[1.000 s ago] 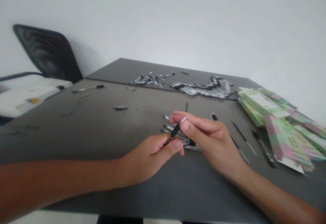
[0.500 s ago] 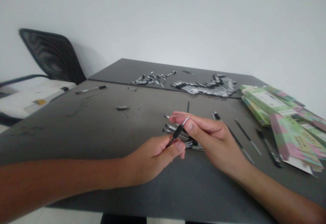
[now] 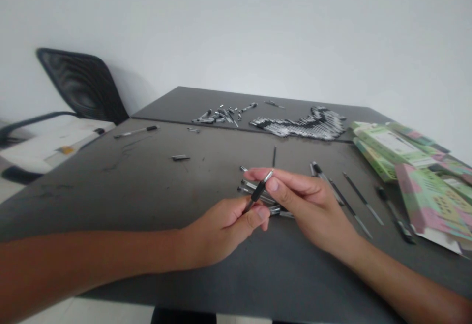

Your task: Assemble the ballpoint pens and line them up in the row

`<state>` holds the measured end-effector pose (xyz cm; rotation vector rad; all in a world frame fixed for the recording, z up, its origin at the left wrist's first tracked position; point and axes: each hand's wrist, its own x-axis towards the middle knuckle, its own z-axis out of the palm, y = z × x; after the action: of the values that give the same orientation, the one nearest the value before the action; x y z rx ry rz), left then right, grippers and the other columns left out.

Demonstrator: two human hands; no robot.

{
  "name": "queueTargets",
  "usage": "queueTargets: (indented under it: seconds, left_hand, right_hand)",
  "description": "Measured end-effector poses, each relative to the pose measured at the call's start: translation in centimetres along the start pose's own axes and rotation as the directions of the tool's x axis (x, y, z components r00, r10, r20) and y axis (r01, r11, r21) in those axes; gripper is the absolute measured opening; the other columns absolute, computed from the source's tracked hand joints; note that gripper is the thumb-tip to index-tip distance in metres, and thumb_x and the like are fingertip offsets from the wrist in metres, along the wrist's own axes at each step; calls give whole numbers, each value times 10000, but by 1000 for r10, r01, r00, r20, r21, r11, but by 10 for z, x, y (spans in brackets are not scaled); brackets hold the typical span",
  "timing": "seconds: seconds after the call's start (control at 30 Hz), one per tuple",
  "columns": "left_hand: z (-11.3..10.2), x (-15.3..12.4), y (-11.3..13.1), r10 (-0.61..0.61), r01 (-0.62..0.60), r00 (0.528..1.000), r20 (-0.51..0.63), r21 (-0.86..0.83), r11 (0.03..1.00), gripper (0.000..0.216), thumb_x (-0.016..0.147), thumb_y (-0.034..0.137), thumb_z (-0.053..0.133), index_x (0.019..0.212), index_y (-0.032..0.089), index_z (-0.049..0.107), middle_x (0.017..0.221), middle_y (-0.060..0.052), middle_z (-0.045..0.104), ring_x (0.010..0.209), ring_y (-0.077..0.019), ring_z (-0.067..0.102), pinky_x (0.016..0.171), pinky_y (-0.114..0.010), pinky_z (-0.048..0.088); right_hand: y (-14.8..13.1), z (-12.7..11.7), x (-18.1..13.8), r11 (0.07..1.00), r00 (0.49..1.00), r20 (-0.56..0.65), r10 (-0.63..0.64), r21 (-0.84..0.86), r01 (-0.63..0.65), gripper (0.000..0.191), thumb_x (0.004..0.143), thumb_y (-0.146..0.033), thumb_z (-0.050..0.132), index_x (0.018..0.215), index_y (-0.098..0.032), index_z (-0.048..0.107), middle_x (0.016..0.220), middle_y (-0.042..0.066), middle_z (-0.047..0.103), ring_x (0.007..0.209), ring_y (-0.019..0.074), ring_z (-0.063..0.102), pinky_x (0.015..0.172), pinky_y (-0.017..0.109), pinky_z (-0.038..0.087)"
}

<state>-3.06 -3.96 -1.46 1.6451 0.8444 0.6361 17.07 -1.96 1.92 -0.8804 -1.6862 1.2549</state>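
Observation:
My left hand (image 3: pixel 224 230) is closed around a pen (image 3: pixel 258 191) with a black rubber grip, which slants up to the right. At its upper end, thumb and forefinger of my right hand (image 3: pixel 313 201) pinch the silvery pen tip (image 3: pixel 270 175). Beneath my hands lie several clear pen parts with black ends (image 3: pixel 250 185), partly covered by the fingers. Just beyond my right fingers, a thin dark refill (image 3: pixel 274 156) rests on the table. Right of that hand are more refills (image 3: pixel 363 198) and a dark pen (image 3: pixel 396 216).
Green and pink cardboard boxes (image 3: pixel 435 196) are piled at the right. A long row of pens (image 3: pixel 309 125) lies toward the back of the dark table (image 3: pixel 147 181), beside a loose heap of pen parts (image 3: pixel 217 116). A black mesh chair (image 3: pixel 84 85) stands at the left.
Both hands stay together on the pen. My right fingertips have shifted slightly at the metal tip, and the view has turned a little to the left.

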Motion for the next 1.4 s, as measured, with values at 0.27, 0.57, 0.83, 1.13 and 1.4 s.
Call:
queueTargets:
  seconds: [0.27, 0.57, 0.83, 1.13, 1.4]
  left_hand:
    - [-1, -1, 2, -13, 13, 1000, -6, 29, 999, 422, 1110, 534, 424, 932, 204, 617, 637, 55, 432, 571, -138, 426, 542, -264, 347]
    - [0, -1, 3, -18, 19, 1000, -5, 28, 999, 436, 1109, 545, 410, 920, 203, 605, 625, 60, 419, 556, -134, 406, 532, -261, 342]
    - [1, -1, 1, -26, 26, 1000, -13, 17, 999, 412, 1112, 530, 420, 936, 207, 605, 612, 62, 425, 549, -137, 416, 523, -258, 352]
    - [3, -1, -6, -47, 35, 996, -76, -152, 988, 445, 1100, 602, 464, 953, 205, 602, 613, 84, 355, 508, -112, 312, 486, -240, 302]
    - [6, 5, -17, -19, -68, 976, -216, -389, 919, 477, 1083, 626, 527, 857, 207, 504, 615, 100, 353, 497, -74, 284, 466, -196, 292]
  right_hand:
    - [-6, 0, 0, 1000, 999, -37, 22, 6, -22, 188, 956, -450, 777, 1070, -344, 881, 987, 5, 864, 771, 191, 800, 662, 284, 671]
    - [-5, 2, -1, 999, 999, -11, 37, 7, -37, 234, 995, -456, 724, 1155, -351, 860, 1089, 10, 856, 977, 225, 808, 731, 297, 682]
    - [-5, 1, -1, 999, 998, -58, 37, -7, -37, 207, 956, -452, 773, 1065, -315, 882, 973, 9, 860, 850, 209, 804, 728, 309, 676]
    - [-1, -12, 3, 999, 989, -142, -34, -19, 32, 338, 964, -532, 747, 1200, -310, 844, 1110, 43, 860, 1041, 246, 817, 946, 404, 672]
    - [14, -27, 10, 958, 978, 110, -178, -207, 197, 342, 846, -325, 901, 1182, -344, 843, 1234, 37, 830, 1144, 254, 794, 1051, 397, 625]
